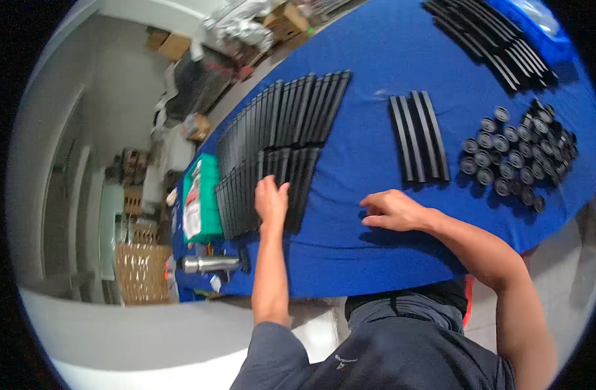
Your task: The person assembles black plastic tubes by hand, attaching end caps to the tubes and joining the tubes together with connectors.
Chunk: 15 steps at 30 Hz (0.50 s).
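Note:
My left hand [272, 200] rests at the lower row of long black strips [281, 114], which lie side by side in two overlapping rows. Its thumb stands apart from the fingers, and no strip is visibly lifted in it. Over the blue cloth, my right hand [395, 209] hovers with fingers loosely bent, thumb apart and nothing between them. Just beyond it lie several separate black strips [419, 136] with a greyish sheen. To the right of these is a cluster of small round black caps [515, 159].
A blue cloth [356, 260] covers the table. More black strips [493, 42] lie at the far right beside a blue bin [551, 42]. On the left edge stand a green basket [210, 198] and a silver cylinder [210, 264]. Cardboard boxes [286, 21] sit beyond the table.

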Each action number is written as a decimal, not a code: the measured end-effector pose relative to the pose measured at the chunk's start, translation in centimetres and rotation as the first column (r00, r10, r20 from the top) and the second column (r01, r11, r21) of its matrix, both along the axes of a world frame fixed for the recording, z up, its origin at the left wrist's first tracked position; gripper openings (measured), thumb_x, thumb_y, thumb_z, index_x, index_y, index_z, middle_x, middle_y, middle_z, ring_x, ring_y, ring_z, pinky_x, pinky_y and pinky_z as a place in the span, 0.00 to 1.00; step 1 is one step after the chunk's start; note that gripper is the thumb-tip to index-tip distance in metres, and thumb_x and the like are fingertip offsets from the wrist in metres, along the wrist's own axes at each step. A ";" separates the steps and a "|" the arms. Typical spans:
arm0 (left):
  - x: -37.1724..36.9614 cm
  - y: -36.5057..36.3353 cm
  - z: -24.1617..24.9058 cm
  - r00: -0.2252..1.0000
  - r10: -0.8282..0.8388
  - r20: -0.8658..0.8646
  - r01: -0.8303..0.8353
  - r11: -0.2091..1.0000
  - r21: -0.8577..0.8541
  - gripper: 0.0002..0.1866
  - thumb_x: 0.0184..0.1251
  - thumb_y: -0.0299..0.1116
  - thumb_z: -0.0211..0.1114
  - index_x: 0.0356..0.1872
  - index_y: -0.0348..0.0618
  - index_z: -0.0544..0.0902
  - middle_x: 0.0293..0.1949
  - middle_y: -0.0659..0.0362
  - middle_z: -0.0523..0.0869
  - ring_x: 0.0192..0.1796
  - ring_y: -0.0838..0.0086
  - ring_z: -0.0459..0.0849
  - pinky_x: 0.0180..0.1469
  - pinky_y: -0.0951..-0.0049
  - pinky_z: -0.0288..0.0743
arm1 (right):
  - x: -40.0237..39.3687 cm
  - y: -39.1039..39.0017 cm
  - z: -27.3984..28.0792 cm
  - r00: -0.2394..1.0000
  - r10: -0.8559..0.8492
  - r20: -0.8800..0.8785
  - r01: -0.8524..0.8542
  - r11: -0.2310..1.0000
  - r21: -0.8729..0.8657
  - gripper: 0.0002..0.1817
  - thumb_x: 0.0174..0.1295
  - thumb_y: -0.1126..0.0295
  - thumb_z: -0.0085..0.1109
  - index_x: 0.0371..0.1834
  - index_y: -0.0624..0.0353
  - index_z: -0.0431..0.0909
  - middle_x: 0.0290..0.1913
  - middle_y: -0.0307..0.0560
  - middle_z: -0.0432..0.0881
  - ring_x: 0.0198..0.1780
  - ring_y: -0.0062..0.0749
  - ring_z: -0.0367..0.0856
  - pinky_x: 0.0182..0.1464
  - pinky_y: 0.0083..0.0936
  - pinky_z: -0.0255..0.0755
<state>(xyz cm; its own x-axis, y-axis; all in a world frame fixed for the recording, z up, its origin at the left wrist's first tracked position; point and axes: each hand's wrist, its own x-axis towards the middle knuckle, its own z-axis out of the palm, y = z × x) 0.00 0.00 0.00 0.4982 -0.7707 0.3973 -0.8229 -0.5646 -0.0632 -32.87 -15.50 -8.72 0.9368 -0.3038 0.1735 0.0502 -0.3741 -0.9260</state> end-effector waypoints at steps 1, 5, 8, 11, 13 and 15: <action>-0.3 -1.7 -1.1 0.999 -0.042 -0.032 0.042 0.999 0.000 0.25 0.63 0.43 0.74 0.56 0.39 0.82 0.54 0.44 0.84 0.56 0.46 0.83 0.60 0.53 0.76 | 0.2 0.2 0.4 1.000 -0.011 0.008 0.011 0.999 -0.048 0.26 0.64 0.55 0.66 0.54 0.68 0.82 0.40 0.59 0.89 0.43 0.53 0.89 0.48 0.45 0.81; -4.3 -4.5 0.5 0.990 -0.124 -0.061 0.124 0.992 -0.002 0.21 0.68 0.41 0.70 0.55 0.39 0.81 0.52 0.48 0.84 0.57 0.50 0.82 0.59 0.53 0.76 | -0.5 0.0 0.0 0.998 0.001 0.065 0.004 0.998 -0.064 0.24 0.64 0.55 0.65 0.50 0.67 0.82 0.39 0.60 0.88 0.43 0.57 0.88 0.48 0.48 0.80; -8.6 -7.4 0.7 0.963 -0.182 -0.200 0.182 0.983 -0.020 0.18 0.68 0.38 0.69 0.53 0.38 0.83 0.51 0.48 0.85 0.55 0.52 0.84 0.58 0.55 0.77 | -0.9 0.0 -0.3 0.994 -0.010 0.109 0.013 0.999 -0.029 0.23 0.63 0.55 0.66 0.47 0.67 0.83 0.39 0.60 0.88 0.44 0.58 0.88 0.48 0.50 0.79; -12.7 -10.1 0.3 0.887 -0.349 -0.301 0.353 0.935 -0.042 0.18 0.68 0.37 0.70 0.53 0.38 0.83 0.51 0.48 0.86 0.55 0.52 0.85 0.58 0.56 0.78 | -0.9 0.1 -0.1 0.998 -0.003 0.056 0.008 0.997 -0.079 0.22 0.63 0.55 0.66 0.46 0.66 0.83 0.39 0.60 0.88 0.44 0.59 0.87 0.48 0.51 0.79; -15.6 -11.9 -0.3 0.829 -0.472 -0.300 0.474 0.878 -0.071 0.17 0.67 0.36 0.70 0.53 0.38 0.84 0.51 0.48 0.87 0.54 0.52 0.85 0.57 0.57 0.79 | -0.9 0.5 -0.3 0.996 -0.019 0.083 0.027 0.996 -0.087 0.22 0.62 0.55 0.66 0.44 0.66 0.83 0.39 0.62 0.88 0.43 0.60 0.87 0.48 0.52 0.78; -19.0 -13.8 -0.4 0.746 -0.574 -0.338 0.585 0.807 -0.081 0.17 0.66 0.35 0.71 0.52 0.38 0.84 0.50 0.48 0.87 0.54 0.51 0.86 0.57 0.57 0.79 | -0.9 0.5 -0.1 0.997 -0.014 0.078 0.022 0.994 -0.103 0.22 0.62 0.55 0.65 0.44 0.66 0.83 0.39 0.63 0.88 0.43 0.61 0.86 0.48 0.52 0.78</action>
<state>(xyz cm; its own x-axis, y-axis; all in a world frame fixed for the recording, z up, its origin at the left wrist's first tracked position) -18.99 -13.84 -0.44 0.0480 -0.9626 0.2667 -0.9640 0.0253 0.2648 -33.74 -14.99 -8.85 0.9140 -0.2967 0.2765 0.1125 -0.4696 -0.8757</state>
